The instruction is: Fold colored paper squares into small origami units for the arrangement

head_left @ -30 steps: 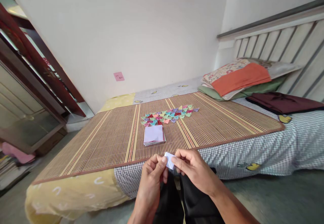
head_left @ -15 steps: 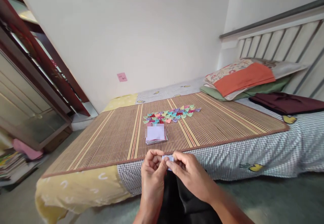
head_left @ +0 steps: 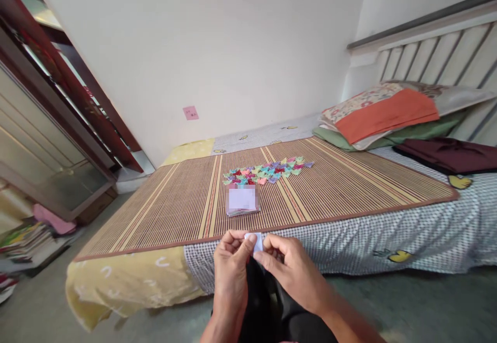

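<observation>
I record a striped mat (head_left: 166, 213) with brown edging across the centre of the frame, laid over a checked sheet (head_left: 349, 247) bearing yellow motifs; a yellow cloth section (head_left: 128, 281) hangs at lower left. At right I note an orange-and-floral pillow (head_left: 392, 115) resting on green fabric (head_left: 421, 132), with folded maroon cloth (head_left: 450, 154) near it, and a slatted headboard (head_left: 446, 53) at upper right. A pink note (head_left: 190, 113) is fixed to the white wall (head_left: 194, 38); its writing is illegible to me. At left edge: a framed panel (head_left: 34, 141), pink fabric (head_left: 54, 220), and stacked papers (head_left: 27, 242).
</observation>
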`<state>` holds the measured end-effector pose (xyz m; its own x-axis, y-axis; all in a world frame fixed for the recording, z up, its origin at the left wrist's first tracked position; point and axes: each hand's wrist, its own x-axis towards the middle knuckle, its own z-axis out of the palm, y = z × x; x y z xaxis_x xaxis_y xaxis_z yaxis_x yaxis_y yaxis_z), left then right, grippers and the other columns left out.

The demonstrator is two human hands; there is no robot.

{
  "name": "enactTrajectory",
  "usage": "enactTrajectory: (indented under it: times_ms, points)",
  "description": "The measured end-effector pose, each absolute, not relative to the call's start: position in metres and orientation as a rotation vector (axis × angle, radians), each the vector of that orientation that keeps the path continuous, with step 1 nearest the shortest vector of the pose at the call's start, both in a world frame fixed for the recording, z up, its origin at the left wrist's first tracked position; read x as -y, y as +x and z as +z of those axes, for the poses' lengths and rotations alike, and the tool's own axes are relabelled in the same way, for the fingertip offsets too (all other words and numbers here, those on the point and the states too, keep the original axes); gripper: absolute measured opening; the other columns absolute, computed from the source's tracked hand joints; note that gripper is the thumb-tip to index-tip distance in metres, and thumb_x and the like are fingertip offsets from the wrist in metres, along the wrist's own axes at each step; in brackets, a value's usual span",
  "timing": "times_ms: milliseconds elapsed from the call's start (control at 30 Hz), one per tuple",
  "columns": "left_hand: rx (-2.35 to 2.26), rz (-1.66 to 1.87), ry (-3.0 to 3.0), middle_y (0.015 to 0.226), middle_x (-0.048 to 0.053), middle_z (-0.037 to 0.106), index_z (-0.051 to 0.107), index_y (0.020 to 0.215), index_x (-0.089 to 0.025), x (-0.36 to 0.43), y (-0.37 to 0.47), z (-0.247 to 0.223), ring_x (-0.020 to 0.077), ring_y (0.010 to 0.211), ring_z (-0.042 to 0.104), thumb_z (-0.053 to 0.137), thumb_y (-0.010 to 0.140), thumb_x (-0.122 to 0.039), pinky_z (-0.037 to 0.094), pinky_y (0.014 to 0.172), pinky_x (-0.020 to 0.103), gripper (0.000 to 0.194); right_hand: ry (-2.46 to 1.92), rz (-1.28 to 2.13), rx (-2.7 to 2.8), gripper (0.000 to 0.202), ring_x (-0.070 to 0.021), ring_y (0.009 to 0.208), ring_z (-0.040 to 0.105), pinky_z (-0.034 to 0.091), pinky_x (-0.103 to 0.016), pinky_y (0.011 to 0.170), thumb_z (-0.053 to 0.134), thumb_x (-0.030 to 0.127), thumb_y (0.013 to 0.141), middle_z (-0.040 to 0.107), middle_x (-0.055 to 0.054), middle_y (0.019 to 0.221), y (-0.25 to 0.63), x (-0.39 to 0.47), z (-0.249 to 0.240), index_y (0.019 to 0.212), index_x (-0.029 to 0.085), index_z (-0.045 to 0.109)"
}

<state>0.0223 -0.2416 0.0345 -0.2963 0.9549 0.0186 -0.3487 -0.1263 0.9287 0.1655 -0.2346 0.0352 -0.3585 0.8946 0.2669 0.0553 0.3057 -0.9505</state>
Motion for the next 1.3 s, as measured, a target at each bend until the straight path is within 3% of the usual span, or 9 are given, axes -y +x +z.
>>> enactTrajectory:
  times_ms: [233,467,600,733,833,967,1167,1300]
  points:
    - [-1.14,1.686,0.941,0.075,0.001,0.071,0.069,0.079,-0.017,0.238,0.02,0.032,0.0134,0.071,0.063,0.094,0.073,-0.042,0.052,0.07,0.024,0.036,-0.931,0.99,1.669,0.04,-0.0129,0.059,0.036,0.028,-0.027,0.056,0.051,0.042,0.105,0.04,0.005,0.065,0.154,0.231,0.025,0.071,0.023,0.042]
    - [-0.973,1.424,1.008,0.062,-0.003,0.058,0.062,0.07,-0.018,0.212,0.012,0.042,0.0115,0.059,0.049,0.087,0.081,-0.045,0.041,0.06,0.024,0.039,-0.746,1.537,1.482,0.045,-0.0139,0.061,0.045,0.035,-0.026,0.058,0.056,0.055,0.101,0.052,0.002,0.065,0.167,0.204,0.025,0.08,0.017,0.064]
    - [-1.066,1.47,1.072,0.057,-0.005,0.05,0.061,0.064,-0.017,0.192,0.012,0.053,0.0094,0.056,0.04,0.091,0.074,-0.047,0.035,0.056,0.022,0.044,-0.791,1.364,1.579,0.043,-0.0134,0.062,0.042,0.035,-0.026,0.06,0.056,0.052,0.102,0.046,0.003,0.066,0.173,0.189,0.036,0.074,0.02,0.052]
    - [-1.12,1.472,1.113,0.059,-0.004,0.052,0.063,0.063,-0.016,0.179,0.014,0.057,0.0096,0.058,0.043,0.092,0.073,-0.047,0.038,0.057,0.021,0.044,-0.857,1.091,1.667,0.041,-0.0128,0.062,0.035,0.029,-0.027,0.057,0.053,0.044,0.105,0.036,0.005,0.067,0.171,0.179,0.041,0.072,0.023,0.041]
    - [-1.11,1.513,1.026,0.064,-0.003,0.06,0.068,0.079,-0.016,0.177,0.019,0.055,0.0098,0.059,0.049,0.092,0.074,-0.046,0.041,0.058,0.021,0.038,-0.861,1.118,1.598,0.043,-0.0127,0.061,0.034,0.029,-0.027,0.055,0.052,0.048,0.106,0.037,0.005,0.066,0.167,0.172,0.038,0.072,0.023,0.042]
    - [-1.053,1.599,1.053,0.085,0.002,0.074,0.067,0.112,-0.021,0.183,0.026,0.05,0.0161,0.073,0.066,0.087,0.082,-0.042,0.055,0.071,0.027,0.041,-0.85,1.245,1.414,0.046,-0.0128,0.059,0.04,0.034,-0.026,0.055,0.053,0.057,0.104,0.045,0.004,0.066,0.162,0.168,0.033,0.075,0.021,0.05]
    - [-1.123,1.648,1.126,0.079,0.002,0.071,0.072,0.087,-0.019,0.184,0.021,0.049,0.0151,0.073,0.065,0.089,0.08,-0.041,0.053,0.068,0.023,0.028,-0.863,1.217,1.52,0.041,-0.0133,0.061,0.049,0.04,-0.025,0.057,0.059,0.05,0.103,0.052,0.003,0.068,0.167,0.171,0.037,0.076,0.02,0.055]
    - [-1.088,1.467,1.11,0.07,0.002,0.068,0.076,0.077,-0.016,0.18,0.013,0.057,0.0123,0.064,0.056,0.093,0.073,-0.044,0.047,0.062,0.022,0.033,-0.866,1.067,1.522,0.018,-0.0173,0.078,0.064,0.052,-0.026,0.07,0.063,0.038,0.102,0.067,-0.002,0.088,0.176,0.173,0.043,0.104,0.02,0.066]
